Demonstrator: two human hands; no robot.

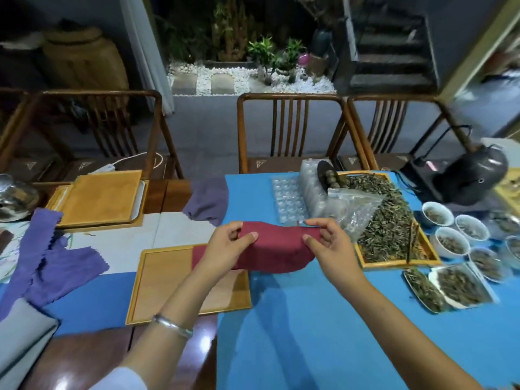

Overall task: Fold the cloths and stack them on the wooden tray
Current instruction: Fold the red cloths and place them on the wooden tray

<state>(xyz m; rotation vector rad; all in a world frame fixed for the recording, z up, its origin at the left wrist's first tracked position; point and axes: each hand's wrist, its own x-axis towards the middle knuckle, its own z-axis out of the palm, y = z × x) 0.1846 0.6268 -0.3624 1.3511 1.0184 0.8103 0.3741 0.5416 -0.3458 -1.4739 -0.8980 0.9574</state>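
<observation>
Maroon cloth [277, 249], folded, sags between 2 pinching hands.

tea house | dried tea leaves [388, 220] | kettle [472, 175] | tasting bowls [451, 242]

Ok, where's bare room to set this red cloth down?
The near wooden tray is bare left of the red cloth; blue mat before it is open. Crowded right: tea-leaf tray, small bowls. Purple cloths fill the left.
</observation>
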